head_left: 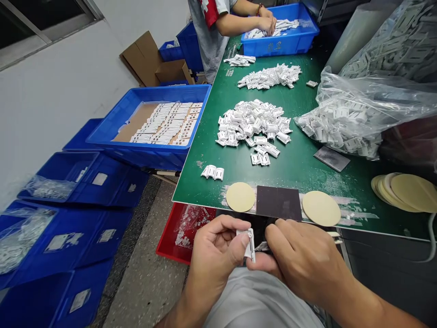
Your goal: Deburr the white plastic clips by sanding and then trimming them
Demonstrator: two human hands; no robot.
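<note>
Close to my lap, my left hand [218,259] pinches a small white plastic part [251,245] between thumb and fingers. My right hand [303,257] is closed around a thin hand tool; its metal tip [262,246] meets the part's right side, and pale handle ends [334,235] stick out behind the fist. The fingers hide the rest of it, so its exact kind is unclear. Just beyond the hands, along the green table's [191,182] front edge, are a yellow round disc [241,197], a dark rectangular pad [279,202] and a second yellow disc [321,208].
Piles of white parts [254,120] cover the table's middle, with a short row [212,172] near the left edge. A clear bag of parts [344,123] slumps at right. A co-worker's hands [268,23] reach into a blue bin [280,45]. Below sits a red bin [170,241].
</note>
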